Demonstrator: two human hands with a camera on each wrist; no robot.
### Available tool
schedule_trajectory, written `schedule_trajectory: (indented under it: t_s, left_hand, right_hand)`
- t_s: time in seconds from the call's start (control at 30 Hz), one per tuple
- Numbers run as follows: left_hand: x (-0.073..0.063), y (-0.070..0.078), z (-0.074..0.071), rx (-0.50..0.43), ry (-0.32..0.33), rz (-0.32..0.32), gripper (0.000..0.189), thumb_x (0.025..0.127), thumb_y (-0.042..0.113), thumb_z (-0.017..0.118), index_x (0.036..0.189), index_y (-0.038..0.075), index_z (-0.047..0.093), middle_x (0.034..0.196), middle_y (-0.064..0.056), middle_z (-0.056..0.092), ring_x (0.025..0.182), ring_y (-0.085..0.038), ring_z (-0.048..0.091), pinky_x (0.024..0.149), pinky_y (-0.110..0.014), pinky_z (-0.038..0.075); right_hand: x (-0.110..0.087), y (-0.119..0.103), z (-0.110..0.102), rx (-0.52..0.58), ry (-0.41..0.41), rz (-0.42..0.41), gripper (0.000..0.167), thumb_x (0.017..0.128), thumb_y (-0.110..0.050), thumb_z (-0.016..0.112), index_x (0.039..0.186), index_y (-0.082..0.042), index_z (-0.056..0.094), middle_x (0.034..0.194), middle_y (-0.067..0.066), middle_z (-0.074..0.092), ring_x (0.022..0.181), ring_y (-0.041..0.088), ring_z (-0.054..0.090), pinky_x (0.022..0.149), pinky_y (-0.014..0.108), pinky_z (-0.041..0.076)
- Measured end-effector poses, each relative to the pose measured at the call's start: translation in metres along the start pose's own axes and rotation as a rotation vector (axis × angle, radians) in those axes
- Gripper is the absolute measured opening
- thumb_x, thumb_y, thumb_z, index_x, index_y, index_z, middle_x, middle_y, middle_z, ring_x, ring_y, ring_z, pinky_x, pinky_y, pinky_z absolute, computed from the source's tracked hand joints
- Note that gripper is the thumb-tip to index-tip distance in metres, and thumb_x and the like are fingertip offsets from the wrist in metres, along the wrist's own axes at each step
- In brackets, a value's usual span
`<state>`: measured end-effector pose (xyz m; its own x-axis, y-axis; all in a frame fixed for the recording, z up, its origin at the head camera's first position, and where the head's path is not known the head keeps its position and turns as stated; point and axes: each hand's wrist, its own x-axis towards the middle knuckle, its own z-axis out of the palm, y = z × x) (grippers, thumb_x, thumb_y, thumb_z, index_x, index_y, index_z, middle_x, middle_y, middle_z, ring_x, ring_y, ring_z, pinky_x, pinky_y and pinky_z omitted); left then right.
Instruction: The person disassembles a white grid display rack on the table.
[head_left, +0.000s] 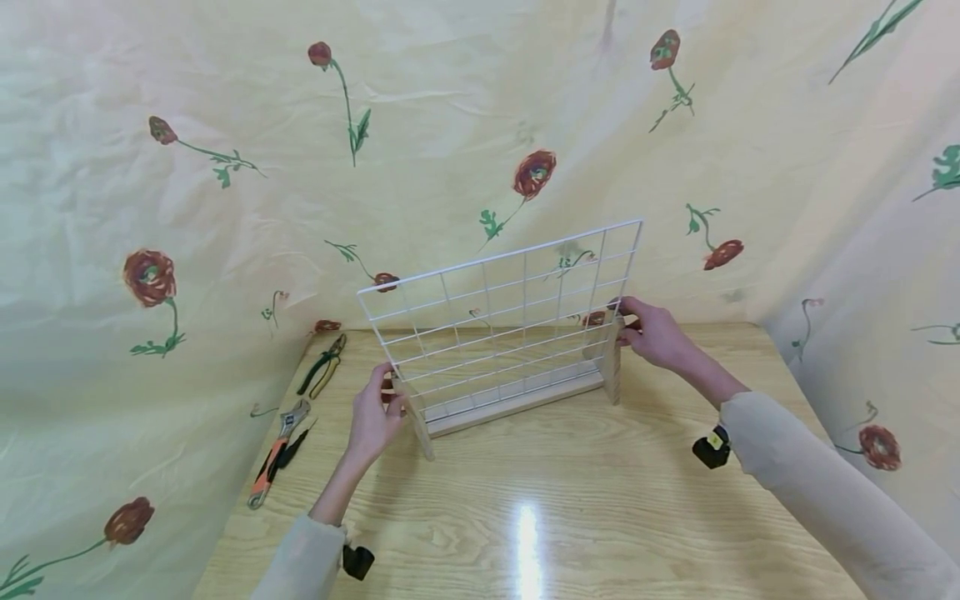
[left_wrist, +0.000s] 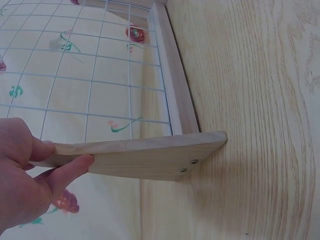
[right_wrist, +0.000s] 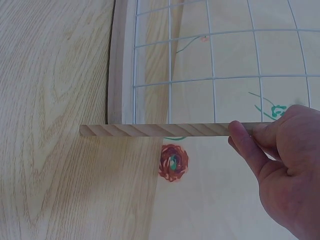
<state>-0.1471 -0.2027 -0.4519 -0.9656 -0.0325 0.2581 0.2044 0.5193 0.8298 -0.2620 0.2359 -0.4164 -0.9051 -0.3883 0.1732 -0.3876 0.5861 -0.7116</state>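
A white wire grid panel [head_left: 502, 317] rises from a wooden stand, its lower edge along the flat base board [head_left: 517, 404]. Upright wooden side boards close off both ends. My left hand [head_left: 377, 412] pinches the upper part of the left side board [left_wrist: 145, 155] between thumb and fingers; two screw heads [left_wrist: 188, 166] show low on that board's outer face. At the other end my right hand [head_left: 654, 333] pinches the top of the right side board [right_wrist: 165, 130]. The stand sits at a slant on the table, its right end farther back.
On the left of the wood-grain table [head_left: 600, 500] lie pliers [head_left: 324, 367] with green and yellow handles, an adjustable wrench [head_left: 277, 454] with an orange grip, and a small black-handled tool [head_left: 292, 450]. A flower-print cloth [head_left: 450, 108] hangs behind and at both sides.
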Motion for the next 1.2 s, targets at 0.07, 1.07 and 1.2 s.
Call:
schedule_trajectory:
  t_s: [0.07,1.07,1.2]
  left_hand:
    - [-0.001,-0.001,0.000,0.000,0.003,0.003,0.050,0.086,-0.023,0.056,0.133,-0.006,0.048,0.105,-0.030,0.062,0.084,-0.039,0.065,0.066,-0.031,0.062]
    - [-0.014,-0.011,-0.009,0.077,0.028,0.101,0.053,0.087,-0.017,0.063,0.136,-0.004,0.047,0.110,-0.028,0.064,0.093,-0.042,0.067,0.069,-0.035,0.062]
    - [-0.014,-0.012,-0.009,0.085,0.018,0.094,0.054,0.088,-0.018,0.061,0.137,-0.004,0.045,0.115,-0.031,0.061,0.099,-0.046,0.066,0.072,-0.038,0.062]
  right_hand:
    - [0.001,0.001,0.000,-0.003,-0.001,-0.004,0.035,0.091,0.018,0.050,0.126,0.011,0.050,0.121,0.037,0.055,0.094,0.049,0.066,0.071,0.037,0.062]
    - [-0.014,-0.023,0.070,-0.147,0.477,-0.093,0.087,0.072,-0.001,0.081,0.142,0.012,0.030,0.139,0.036,0.028,0.122,0.050,0.037,0.099,0.062,0.043]
    - [-0.013,-0.053,0.106,-0.251,0.598,-0.220,0.100,0.064,-0.014,0.092,0.142,0.004,0.031,0.140,0.034,0.027,0.120,0.049,0.039,0.093,0.058,0.048]
